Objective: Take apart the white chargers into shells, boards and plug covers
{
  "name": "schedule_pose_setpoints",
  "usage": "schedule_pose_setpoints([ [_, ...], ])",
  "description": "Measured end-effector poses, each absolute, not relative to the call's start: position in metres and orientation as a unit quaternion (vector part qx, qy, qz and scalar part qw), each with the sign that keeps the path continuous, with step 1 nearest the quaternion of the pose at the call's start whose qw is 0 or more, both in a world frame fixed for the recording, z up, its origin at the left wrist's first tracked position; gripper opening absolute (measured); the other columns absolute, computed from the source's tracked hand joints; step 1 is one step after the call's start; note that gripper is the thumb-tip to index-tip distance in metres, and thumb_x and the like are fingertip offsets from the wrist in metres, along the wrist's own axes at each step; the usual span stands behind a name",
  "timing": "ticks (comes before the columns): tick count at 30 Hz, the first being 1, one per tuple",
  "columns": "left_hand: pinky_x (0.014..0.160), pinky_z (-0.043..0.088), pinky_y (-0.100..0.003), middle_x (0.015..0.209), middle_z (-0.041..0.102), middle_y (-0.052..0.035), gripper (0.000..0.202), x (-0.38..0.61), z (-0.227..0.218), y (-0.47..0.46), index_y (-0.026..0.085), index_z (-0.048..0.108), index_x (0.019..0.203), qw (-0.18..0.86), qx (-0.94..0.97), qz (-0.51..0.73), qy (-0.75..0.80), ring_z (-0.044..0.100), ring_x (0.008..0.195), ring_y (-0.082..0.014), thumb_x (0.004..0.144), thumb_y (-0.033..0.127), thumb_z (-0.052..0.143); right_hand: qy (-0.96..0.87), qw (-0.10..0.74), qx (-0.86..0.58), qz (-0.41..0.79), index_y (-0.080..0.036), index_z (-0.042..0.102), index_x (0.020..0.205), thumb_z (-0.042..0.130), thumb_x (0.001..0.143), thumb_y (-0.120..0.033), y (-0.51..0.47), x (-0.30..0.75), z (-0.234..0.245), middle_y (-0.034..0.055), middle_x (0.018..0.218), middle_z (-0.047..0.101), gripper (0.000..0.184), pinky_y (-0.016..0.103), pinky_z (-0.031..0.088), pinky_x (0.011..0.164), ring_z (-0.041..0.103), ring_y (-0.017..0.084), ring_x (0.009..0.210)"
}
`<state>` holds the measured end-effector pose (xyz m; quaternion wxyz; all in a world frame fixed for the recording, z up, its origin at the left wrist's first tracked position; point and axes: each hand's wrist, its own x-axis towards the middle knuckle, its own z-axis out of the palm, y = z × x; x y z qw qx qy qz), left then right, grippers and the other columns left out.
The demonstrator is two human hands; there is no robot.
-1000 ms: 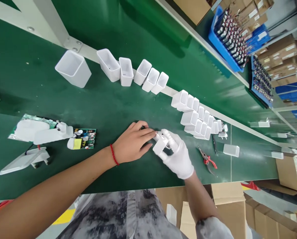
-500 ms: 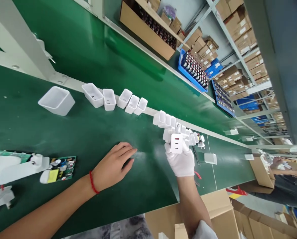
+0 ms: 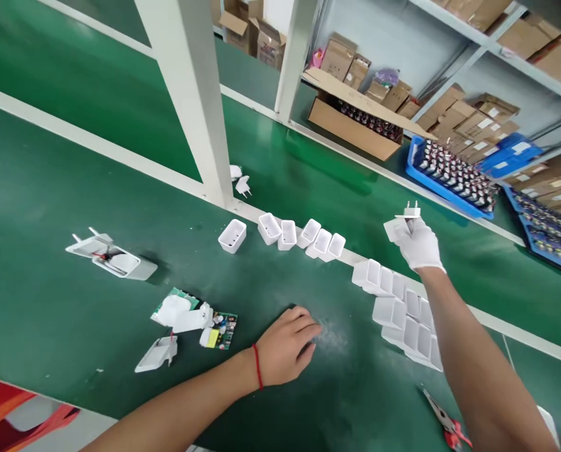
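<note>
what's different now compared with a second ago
The gloved right hand moved forward and away from the body, carrying the white plug piece, prongs now up. The left hand came away from that piece and lies on the green bench. The open white cases and circuit board stayed put.

Note plain, unpatterned white on the plug-fitted piece point(image 3: 395, 230), the glove point(image 3: 420, 245) and the open cases point(image 3: 388, 312). Observe solid green across the bench point(image 3: 96, 326). Identify red on the wristband point(image 3: 257, 366) and pliers handles point(image 3: 452, 433). Locate yellow on the circuit board point(image 3: 226, 326), against darker green. Match bright blue to the tray point(image 3: 431, 180), plain brown to the open carton point(image 3: 351, 129), off-white to the upright post point(image 3: 191, 94).
</note>
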<state>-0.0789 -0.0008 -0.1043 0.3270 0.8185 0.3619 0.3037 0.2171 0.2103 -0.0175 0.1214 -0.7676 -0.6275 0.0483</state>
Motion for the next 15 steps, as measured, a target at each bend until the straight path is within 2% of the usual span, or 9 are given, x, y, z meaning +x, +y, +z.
schedule_pose_setpoints([
  [2,0.095,0.051,-0.039,0.103,0.067,-0.0075,0.031,-0.079,-0.104,0.0,0.017,0.058,0.117,0.328,0.815,0.31,0.362,0.055,0.105,-0.0238,0.087,0.016,0.053,-0.617,0.109,-0.777,0.06,-0.007,0.048,0.136,0.045,0.087,-0.028,0.234,0.215,-0.031,0.0246,0.115,0.065,0.053,0.038,0.047,0.082,0.064,0.031,0.099],
  [5,0.093,0.052,-0.04,0.102,0.068,-0.0078,0.031,-0.08,-0.103,0.001,0.018,0.058,0.117,0.332,0.814,0.315,0.357,0.055,0.104,-0.0245,0.086,0.016,0.053,-0.606,0.087,-0.786,0.08,-0.002,0.051,0.132,0.049,0.085,-0.023,0.251,0.213,-0.049,0.0268,0.115,0.065,0.051,0.039,0.048,0.083,0.065,0.032,0.098],
  [8,0.093,0.052,-0.042,0.104,0.068,-0.0089,0.031,-0.079,-0.101,0.001,0.018,0.058,0.117,0.335,0.816,0.31,0.354,0.056,0.105,-0.0253,0.087,0.015,0.052,-0.609,0.072,-0.784,0.097,-0.004,0.058,0.125,0.061,0.081,-0.027,0.251,0.221,-0.051,0.0229,0.108,0.068,0.05,0.036,0.049,0.083,0.066,0.029,0.094],
  [11,0.095,0.052,-0.043,0.108,0.067,-0.009,0.033,-0.079,-0.101,0.002,0.02,0.057,0.12,0.329,0.817,0.306,0.362,0.057,0.108,-0.0252,0.089,0.013,0.05,-0.603,0.081,-0.789,0.078,-0.009,0.056,0.13,0.067,0.079,-0.036,0.237,0.247,-0.029,0.0184,0.113,0.069,0.059,0.034,0.049,0.087,0.065,0.027,0.099],
  [13,0.095,0.053,-0.043,0.11,0.067,-0.0089,0.032,-0.078,-0.103,0.003,0.02,0.056,0.121,0.317,0.821,0.306,0.364,0.057,0.109,-0.0249,0.091,0.014,0.048,-0.585,0.105,-0.803,0.032,-0.011,0.049,0.137,0.06,0.085,-0.041,0.218,0.276,-0.004,0.0172,0.121,0.065,0.061,0.035,0.047,0.093,0.064,0.025,0.106],
  [15,0.094,0.053,-0.043,0.11,0.067,-0.0086,0.029,-0.077,-0.108,0.005,0.019,0.056,0.121,0.307,0.829,0.307,0.352,0.057,0.109,-0.0242,0.093,0.014,0.048,-0.564,0.152,-0.811,-0.037,-0.01,0.046,0.14,0.048,0.093,-0.04,0.187,0.307,0.023,0.0171,0.121,0.065,0.056,0.034,0.046,0.094,0.064,0.023,0.108],
])
